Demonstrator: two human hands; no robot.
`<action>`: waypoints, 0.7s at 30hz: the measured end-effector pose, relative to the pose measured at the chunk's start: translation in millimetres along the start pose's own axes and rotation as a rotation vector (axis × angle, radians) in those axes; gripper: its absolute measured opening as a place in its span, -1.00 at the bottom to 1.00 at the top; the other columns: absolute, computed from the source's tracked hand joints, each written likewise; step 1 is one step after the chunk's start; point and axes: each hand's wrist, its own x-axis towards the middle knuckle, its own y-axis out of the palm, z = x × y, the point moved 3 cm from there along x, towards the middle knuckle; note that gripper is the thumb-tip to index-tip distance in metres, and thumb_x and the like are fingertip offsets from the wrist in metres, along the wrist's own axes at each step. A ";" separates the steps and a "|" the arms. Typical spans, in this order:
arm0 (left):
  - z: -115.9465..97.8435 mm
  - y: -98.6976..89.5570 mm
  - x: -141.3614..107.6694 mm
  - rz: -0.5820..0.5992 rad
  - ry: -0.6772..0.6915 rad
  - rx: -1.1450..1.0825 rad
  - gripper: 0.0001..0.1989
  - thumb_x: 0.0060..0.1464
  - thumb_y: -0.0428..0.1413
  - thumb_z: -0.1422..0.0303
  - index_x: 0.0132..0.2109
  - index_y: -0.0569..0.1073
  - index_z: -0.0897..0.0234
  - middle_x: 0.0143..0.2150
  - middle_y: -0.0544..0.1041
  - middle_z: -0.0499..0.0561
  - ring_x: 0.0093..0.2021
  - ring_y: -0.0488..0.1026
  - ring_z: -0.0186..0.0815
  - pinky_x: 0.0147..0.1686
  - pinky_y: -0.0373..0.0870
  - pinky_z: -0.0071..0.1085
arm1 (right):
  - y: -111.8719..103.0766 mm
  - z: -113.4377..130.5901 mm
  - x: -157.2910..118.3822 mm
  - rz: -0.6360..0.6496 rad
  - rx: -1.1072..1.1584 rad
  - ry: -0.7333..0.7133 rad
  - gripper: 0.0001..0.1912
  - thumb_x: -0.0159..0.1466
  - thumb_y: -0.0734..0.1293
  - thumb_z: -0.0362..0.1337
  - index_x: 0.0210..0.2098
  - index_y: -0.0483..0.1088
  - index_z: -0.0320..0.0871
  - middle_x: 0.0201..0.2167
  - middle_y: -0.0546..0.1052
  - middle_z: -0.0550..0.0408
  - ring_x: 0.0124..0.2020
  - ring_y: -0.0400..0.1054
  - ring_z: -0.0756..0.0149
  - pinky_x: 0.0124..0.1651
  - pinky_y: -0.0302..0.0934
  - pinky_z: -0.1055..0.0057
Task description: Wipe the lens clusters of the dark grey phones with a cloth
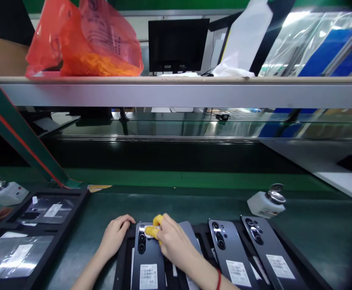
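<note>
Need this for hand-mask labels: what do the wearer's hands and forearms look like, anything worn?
Right hand: yellow, close-fitting finger cots on some digits; thin red cord-like band at the wrist. Left hand: no visible covering or band. No sleeves on the visible forearms.

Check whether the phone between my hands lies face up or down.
Face down: the phone shows its camera lenses and white label upward.

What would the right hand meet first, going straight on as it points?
The right hand would probably meet the camera lenses on the phone, just past its white wipe; depth is unclear.
</note>
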 end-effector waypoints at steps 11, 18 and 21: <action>-3.5 -1.1 0.1 0.000 -0.002 0.036 -0.52 -0.08 -0.27 0.07 -0.33 0.41 0.29 -0.28 0.44 0.04 -0.21 0.34 -0.12 -0.16 0.15 -0.29 | -3.1 1.7 -5.9 -0.058 -0.090 0.062 -0.71 -0.01 0.37 -0.68 -0.33 0.46 -0.28 -0.35 0.28 -0.01 -0.31 0.11 0.19 -0.30 0.06 0.35; 1.2 1.1 1.2 0.001 -0.004 0.031 -0.53 -0.08 -0.26 0.08 -0.33 0.41 0.28 -0.28 0.44 0.02 -0.21 0.33 -0.14 -0.17 0.15 -0.30 | 12.1 34.9 -45.7 0.141 -0.074 -0.226 -0.78 0.07 0.50 -0.43 -0.48 0.34 -0.26 -0.44 0.24 0.09 -0.39 0.09 0.30 -0.34 0.00 0.38; -2.4 0.9 0.1 0.007 -0.019 0.044 -0.50 -0.10 -0.28 0.06 -0.33 0.41 0.29 -0.28 0.43 0.04 -0.22 0.33 -0.13 -0.17 0.14 -0.28 | 6.2 40.1 -49.6 0.110 -0.020 -0.319 -0.72 0.08 0.51 -0.44 -0.50 0.30 -0.25 -0.49 0.20 0.14 -0.45 0.05 0.34 -0.42 -0.09 0.38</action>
